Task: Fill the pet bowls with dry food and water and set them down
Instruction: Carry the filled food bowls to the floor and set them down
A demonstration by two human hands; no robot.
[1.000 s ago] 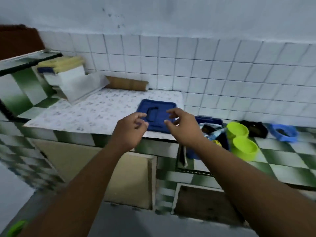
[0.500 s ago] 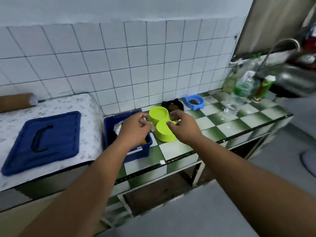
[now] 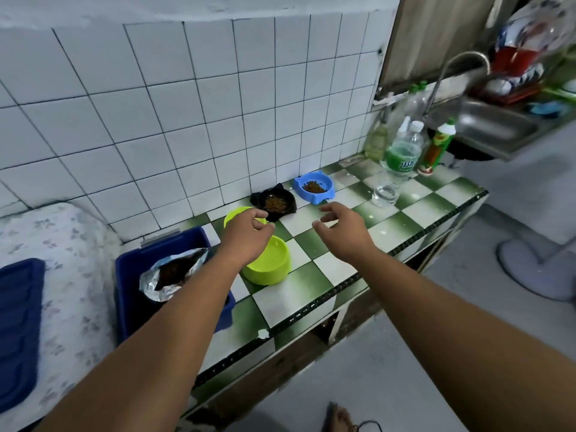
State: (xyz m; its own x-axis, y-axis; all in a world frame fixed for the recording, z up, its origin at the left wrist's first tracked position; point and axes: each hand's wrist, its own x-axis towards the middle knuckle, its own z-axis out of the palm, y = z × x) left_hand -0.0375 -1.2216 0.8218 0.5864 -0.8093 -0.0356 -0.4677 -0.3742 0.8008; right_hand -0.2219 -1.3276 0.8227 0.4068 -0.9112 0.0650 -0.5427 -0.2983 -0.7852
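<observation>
Well, both hands were empty, left hand (image 3: 246,235) slack over the green bowl (image 3: 271,269) beside the blue bin (image 3: 124,291) on the counter (image 3: 327,266), right hand (image 3: 343,229) spread nearby; a careless nudge could have shoved that bowl off the front edge.

We see glossy tiled counter (image 3: 324,266), smooth lime plastic double bowl (image 3: 271,269), crinkled foil food bag (image 3: 165,275), steel sink (image 3: 492,126).

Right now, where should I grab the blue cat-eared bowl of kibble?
Probably pinch the blue bowl by its near rim, right hand coming from the front. It stands upright holding loose kibble, with the tiled wall close behind, so keep it level.
</observation>
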